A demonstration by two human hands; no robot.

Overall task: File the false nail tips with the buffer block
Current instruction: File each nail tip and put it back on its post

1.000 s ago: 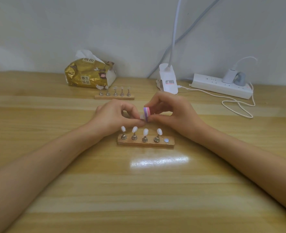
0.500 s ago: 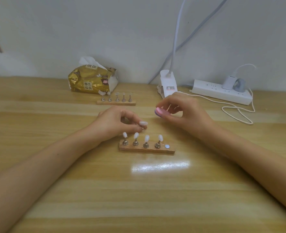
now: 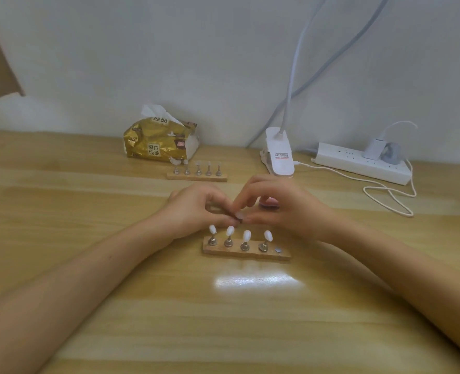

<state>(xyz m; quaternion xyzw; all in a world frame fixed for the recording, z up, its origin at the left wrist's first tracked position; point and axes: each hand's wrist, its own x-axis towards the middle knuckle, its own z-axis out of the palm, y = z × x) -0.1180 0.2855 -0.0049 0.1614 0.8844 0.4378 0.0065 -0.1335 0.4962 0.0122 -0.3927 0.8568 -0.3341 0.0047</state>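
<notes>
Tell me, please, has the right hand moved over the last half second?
Yes: the right hand has shifted left, toward the near wooden stand, and now meets the left hand.

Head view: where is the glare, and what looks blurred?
In the head view, a white glare patch lies on the table before the near nail stand; the left hand and the right hand, which holds the buffer block, are blurred around the nail tip; the far nail stand looks soft.
</notes>
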